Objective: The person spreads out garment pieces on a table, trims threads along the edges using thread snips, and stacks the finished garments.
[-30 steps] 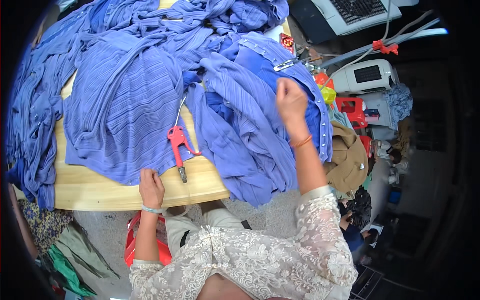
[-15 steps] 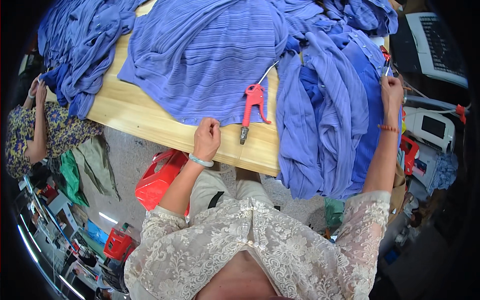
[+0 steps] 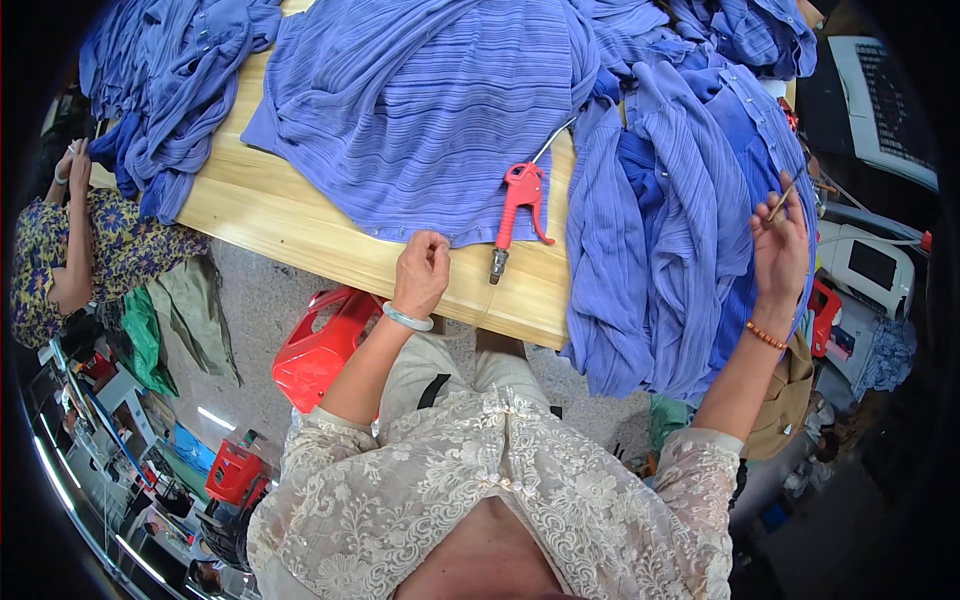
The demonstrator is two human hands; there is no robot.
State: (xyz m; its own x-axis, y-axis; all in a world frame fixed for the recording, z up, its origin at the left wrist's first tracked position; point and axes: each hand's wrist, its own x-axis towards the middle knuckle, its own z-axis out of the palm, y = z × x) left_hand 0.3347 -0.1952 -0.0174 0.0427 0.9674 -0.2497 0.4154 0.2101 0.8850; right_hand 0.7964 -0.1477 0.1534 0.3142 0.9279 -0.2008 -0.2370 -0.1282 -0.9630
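A blue ribbed garment (image 3: 450, 150) lies spread on the wooden table, small snaps or buttons along its near hem. My left hand (image 3: 422, 275) is closed in a pinch at that hem, knuckles against the cloth's edge; whatever its fingertips hold is hidden. Over on the right, my right hand (image 3: 782, 250) is raised palm-up beside a draped pile of blue garments (image 3: 660, 230). Its fingers are closed on a slim pointed metal tool (image 3: 786, 197), too small to name surely. A red air blow gun (image 3: 518, 205) rests partly on the hem, its nozzle pointing away from me.
More blue garments (image 3: 180, 90) are heaped at the table's far left. The wooden tabletop (image 3: 310, 215) ends close to my body. A red plastic stool (image 3: 325, 345) stands below. At left, a co-worker in a flowered top (image 3: 60, 260) works. A keyboard (image 3: 880, 95) and white machine (image 3: 865, 260) are on the right.
My right hand has drawn away from the garment pile toward me and turned palm-up, with the tool still in it. My left hand stays at the hem, shifted slightly in view.
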